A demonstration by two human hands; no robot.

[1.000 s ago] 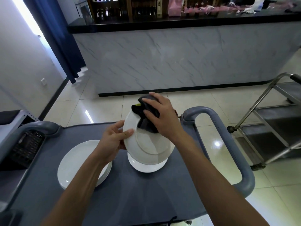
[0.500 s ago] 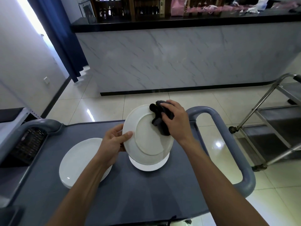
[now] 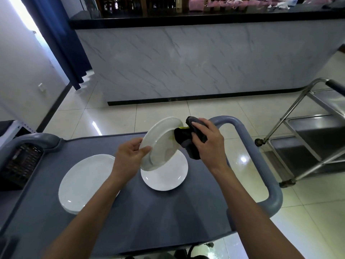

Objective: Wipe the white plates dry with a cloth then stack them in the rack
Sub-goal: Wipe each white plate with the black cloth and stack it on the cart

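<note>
Grey cart top, tiled floor, marble counter. L fingers pinch tilted plate; R fingers clutch cloth.

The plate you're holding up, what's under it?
Another white plate lies on the cart below the held plate. Its far edge is hidden.
</note>
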